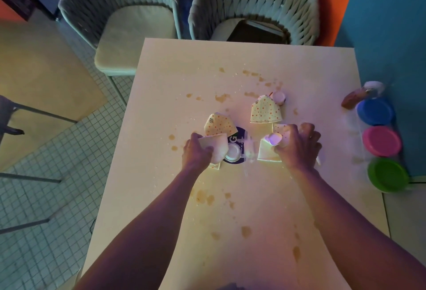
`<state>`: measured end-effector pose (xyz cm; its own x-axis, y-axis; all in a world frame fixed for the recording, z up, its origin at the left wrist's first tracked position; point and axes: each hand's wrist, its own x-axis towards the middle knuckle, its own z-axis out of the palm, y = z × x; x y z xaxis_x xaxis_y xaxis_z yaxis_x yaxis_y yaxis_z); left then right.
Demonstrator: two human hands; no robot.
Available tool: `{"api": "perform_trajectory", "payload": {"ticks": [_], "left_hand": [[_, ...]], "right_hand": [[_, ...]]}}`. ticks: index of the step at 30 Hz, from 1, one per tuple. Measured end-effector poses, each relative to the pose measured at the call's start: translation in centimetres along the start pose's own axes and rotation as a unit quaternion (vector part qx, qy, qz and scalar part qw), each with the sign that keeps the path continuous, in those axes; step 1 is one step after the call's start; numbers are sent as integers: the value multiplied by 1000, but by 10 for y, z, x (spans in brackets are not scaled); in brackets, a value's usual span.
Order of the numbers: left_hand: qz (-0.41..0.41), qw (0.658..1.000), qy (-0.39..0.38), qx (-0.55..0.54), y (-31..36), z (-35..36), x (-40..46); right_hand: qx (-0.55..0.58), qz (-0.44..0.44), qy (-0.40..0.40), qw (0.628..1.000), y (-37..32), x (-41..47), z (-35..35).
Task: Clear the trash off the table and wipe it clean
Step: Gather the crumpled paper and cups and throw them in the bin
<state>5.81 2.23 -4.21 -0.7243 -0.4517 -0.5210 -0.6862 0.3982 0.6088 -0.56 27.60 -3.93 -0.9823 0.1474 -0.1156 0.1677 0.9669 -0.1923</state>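
Observation:
Brown spill stains [222, 97] dot the pale table [179, 64]. Near its middle my left hand [196, 151] grips a crushed white paper cup [215, 145], with a dotted flattened cup [220, 123] just beyond it. A dark round sticker with a small white lid [232, 151] lies between my hands. My right hand [297, 144] grips another crumpled paper cup [275, 138] over a flat cream paper piece [266, 153]. Farther back lies a second dotted flattened cup [265, 110], with a small round cup [277, 97] behind it.
Along the table's right edge stand blue [374, 111], pink [381, 141] and green [388, 174] lidded tubs, with a brown object [352, 100] behind them. Two woven grey chairs [129, 24] [255, 6] stand at the far side. Tiled floor and dark metal chair legs [34, 181] lie to the left.

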Motion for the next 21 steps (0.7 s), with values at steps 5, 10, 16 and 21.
{"api": "perform_trajectory", "payload": {"ticks": [5,10,16,21], "left_hand": [[-11,1000,-3,-5,3,-1,-1],[-21,1000,-9,-15,2,-1,-3],[-30,999,-12,-25,-3,-1,-6],[-37,999,-8,-35,-5,0,-6]], "right_hand": [[7,-10,-90,996,-3,9,-1],[-35,-11,-161,986,-2,21,-7],[-119,-35,-194,973,-2,30,-14],[-138,-46,-191,971,-4,29,-13]]}}
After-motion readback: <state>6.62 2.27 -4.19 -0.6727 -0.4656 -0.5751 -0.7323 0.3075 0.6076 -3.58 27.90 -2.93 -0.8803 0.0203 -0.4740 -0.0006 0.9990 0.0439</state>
